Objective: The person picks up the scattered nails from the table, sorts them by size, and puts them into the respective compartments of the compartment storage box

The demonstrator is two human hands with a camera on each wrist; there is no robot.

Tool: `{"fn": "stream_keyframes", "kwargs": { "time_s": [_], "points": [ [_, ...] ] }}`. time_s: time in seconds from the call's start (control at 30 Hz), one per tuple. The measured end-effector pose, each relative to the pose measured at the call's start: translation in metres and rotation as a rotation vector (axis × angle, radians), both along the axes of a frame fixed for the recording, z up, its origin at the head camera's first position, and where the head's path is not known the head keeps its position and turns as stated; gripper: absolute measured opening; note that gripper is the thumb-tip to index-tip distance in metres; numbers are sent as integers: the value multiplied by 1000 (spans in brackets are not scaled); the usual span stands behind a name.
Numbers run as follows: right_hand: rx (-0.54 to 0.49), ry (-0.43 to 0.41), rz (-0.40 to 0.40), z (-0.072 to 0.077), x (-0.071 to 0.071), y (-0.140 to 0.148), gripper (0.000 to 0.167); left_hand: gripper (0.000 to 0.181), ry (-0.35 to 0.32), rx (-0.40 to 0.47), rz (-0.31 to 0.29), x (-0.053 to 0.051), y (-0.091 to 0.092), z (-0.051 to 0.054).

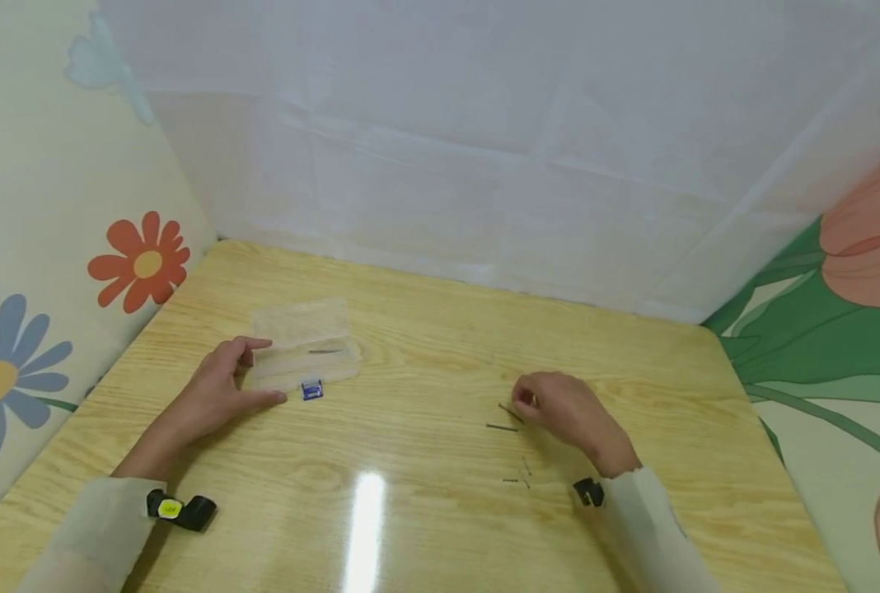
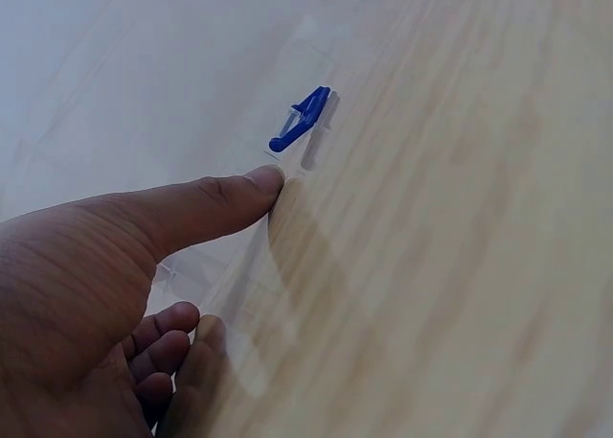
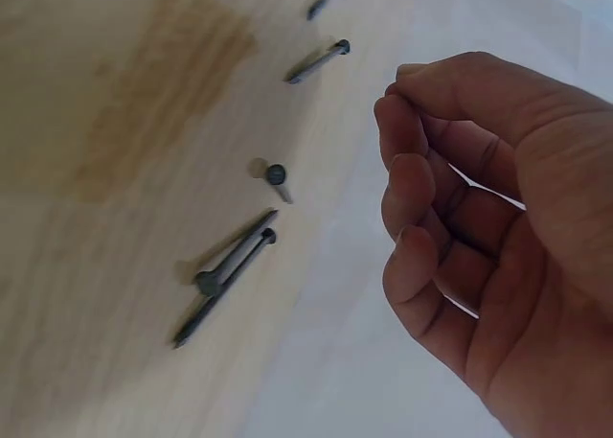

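Note:
A clear plastic box (image 1: pixel 302 362) lies with its lid folded back on the left of the table. A single nail (image 1: pixel 326 352) rests in it, and a blue latch (image 2: pixel 305 120) sits on its front edge. My left hand (image 1: pixel 225 379) holds the box at its left end, thumb on the front edge and index finger towards the back. Over on the right, my right hand (image 3: pixel 498 208) hovers by two dark nails (image 1: pixel 502 427), fingers curled and thumb tip meeting the index finger. Nothing shows between those fingertips.
Several smaller nails (image 1: pixel 510 480) lie on the wooden table (image 1: pixel 425 395), nearer me than the right hand. A white sheet (image 1: pixel 447 165) hangs behind the table. Flower-patterned panels (image 1: pixel 25 206) stand at either side. Glare shows at the front.

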State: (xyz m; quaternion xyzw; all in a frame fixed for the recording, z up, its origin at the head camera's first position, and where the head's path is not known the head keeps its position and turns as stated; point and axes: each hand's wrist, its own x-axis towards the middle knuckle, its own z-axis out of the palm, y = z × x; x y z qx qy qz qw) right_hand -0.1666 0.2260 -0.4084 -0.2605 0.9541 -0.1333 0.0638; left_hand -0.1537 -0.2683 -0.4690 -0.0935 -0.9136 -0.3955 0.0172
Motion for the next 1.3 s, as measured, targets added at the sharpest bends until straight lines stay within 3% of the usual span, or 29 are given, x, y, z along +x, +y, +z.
{"fn": "stream_keyframes", "kwargs": {
  "time_s": [0.5,0.8,1.3],
  "points": [
    [20,23,-66,-6,13,20,3,85,13,4,0,-1,1,-1],
    [45,39,-121,-6,14,38,6,87,3,7,-1,-1,-1,-2],
    [50,21,-140,-11,16,51,6,87,2,1,0,0,0,0]
  ]
}}
